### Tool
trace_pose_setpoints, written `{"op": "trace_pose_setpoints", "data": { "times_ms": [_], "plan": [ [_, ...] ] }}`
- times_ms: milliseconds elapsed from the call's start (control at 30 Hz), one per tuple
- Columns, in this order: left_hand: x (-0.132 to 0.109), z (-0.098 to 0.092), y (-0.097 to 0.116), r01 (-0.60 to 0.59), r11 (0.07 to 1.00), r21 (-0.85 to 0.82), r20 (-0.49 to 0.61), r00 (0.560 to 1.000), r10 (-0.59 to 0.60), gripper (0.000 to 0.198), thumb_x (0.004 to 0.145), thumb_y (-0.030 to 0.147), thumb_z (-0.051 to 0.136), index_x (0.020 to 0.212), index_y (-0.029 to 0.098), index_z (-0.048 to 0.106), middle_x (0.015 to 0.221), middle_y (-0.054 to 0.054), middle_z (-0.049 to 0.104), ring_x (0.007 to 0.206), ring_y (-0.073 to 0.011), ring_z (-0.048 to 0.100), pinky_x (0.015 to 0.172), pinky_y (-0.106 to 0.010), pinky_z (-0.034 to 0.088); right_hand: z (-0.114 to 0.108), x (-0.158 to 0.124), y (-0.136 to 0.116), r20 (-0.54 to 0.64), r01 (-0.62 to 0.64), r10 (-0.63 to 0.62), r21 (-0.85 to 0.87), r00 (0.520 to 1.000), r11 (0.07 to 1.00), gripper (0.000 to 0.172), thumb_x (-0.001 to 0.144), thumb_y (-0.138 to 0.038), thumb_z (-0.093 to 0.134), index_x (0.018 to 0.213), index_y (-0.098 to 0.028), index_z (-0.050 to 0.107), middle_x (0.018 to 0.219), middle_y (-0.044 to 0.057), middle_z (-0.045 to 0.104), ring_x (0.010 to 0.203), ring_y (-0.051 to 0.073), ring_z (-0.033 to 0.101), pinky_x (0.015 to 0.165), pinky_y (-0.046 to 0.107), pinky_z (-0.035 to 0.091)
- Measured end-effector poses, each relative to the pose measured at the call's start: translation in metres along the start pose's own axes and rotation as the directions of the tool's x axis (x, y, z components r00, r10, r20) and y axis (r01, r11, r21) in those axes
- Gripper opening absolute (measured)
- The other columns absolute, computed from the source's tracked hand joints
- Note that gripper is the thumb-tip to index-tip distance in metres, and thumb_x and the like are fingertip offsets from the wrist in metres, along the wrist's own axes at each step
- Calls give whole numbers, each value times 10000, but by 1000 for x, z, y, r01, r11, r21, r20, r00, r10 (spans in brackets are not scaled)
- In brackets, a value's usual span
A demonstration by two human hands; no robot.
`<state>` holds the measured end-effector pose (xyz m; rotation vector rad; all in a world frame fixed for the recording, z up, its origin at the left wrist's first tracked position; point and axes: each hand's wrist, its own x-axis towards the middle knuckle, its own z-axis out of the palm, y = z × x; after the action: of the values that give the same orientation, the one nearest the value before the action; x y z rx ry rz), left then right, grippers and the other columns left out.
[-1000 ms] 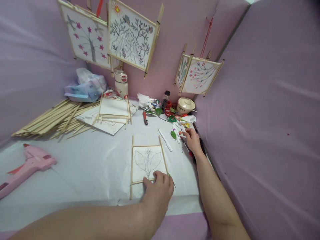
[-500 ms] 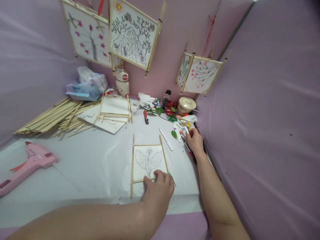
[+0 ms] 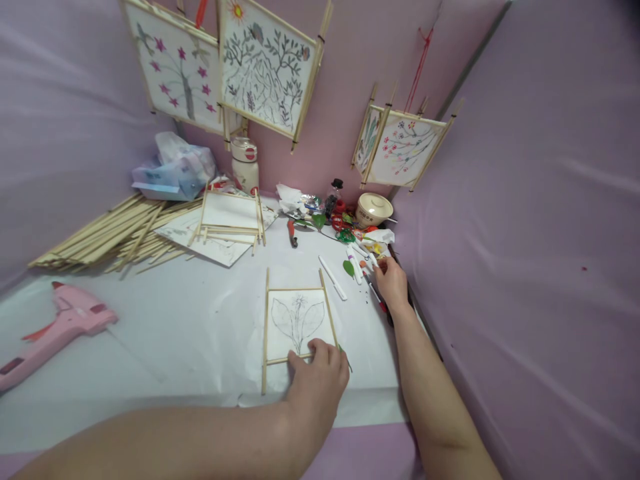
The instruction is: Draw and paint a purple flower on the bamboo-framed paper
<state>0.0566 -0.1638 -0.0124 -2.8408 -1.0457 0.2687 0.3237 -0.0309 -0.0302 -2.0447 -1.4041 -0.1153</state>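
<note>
A drawing in a stick frame (image 3: 296,323), with a pencilled flower and two big leaves, lies flat on the white-covered table. At its lower right edge, my left hand (image 3: 320,373) grips the bottom stick with curled fingers, hiding that corner. Further back on the right, my right hand (image 3: 391,283) is closed, its fingertips pinching a white marker pen (image 3: 373,259) among the clutter. Beside it lie a white marker with a purple band (image 3: 355,265) and a green leaf (image 3: 348,268). Another white pen (image 3: 333,279) rests between the frame and these.
A pink glue gun (image 3: 75,317) lies at left. Behind it are a pile of thin sticks (image 3: 100,233), a blank framed sheet (image 3: 231,211) and a tissue pack (image 3: 175,177). A red cutter (image 3: 292,233), a bottle (image 3: 245,167) and a lidded bowl (image 3: 374,209) stand or lie towards the back.
Almost nothing differs. Both hands keep their places, the left on the framed drawing and the right at the marker pen; the view has shifted only very slightly.
</note>
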Motion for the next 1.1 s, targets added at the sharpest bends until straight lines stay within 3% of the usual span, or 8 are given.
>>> {"op": "trace_pose_setpoints", "data": {
  "times_ms": [333,500,700,833,1100],
  "plan": [
    [0,1,0,-3,1000,-5,-8,1000,3,589,844,317,645,1398,211,475,1203,-181,550,1113,-370,458,727,-648,523,-1,-1,-2,-4,5,-5,-46,1000,999,188,841,-250,497,942,-180,640,887,87,702,797,223,611,718,315,422],
    [1,2,1,17,1000,16,-32,999,-17,571,848,310,645,1390,222,487,1194,-176,551,1106,-365,466,715,-632,529,-2,-3,-8,5,50,-50,-139,999,989,209,846,-265,534,960,-163,677,1007,131,683,938,256,574,800,344,394],
    [1,4,3,22,999,27,-47,999,-20,557,853,309,639,1385,233,493,1188,-170,551,1104,-361,463,721,-639,527,3,-15,-29,120,188,-166,-215,979,958,173,874,-295,560,819,-205,697,912,71,691,909,225,572,752,316,341],
    [0,5,3,23,999,23,-40,999,-22,576,848,324,643,1394,234,482,1192,-166,548,1106,-362,461,724,-643,525,5,-20,-38,167,208,-168,-269,972,940,176,870,-306,574,777,-197,676,866,66,681,876,219,572,710,308,315],
    [-1,0,1,18,1000,4,-43,999,-18,575,845,304,650,1391,223,489,1200,-181,553,1113,-368,469,736,-636,527,3,-17,-34,100,158,-138,-233,985,959,205,896,-285,516,941,-196,695,979,89,684,940,227,562,748,308,350]
  ]
}}
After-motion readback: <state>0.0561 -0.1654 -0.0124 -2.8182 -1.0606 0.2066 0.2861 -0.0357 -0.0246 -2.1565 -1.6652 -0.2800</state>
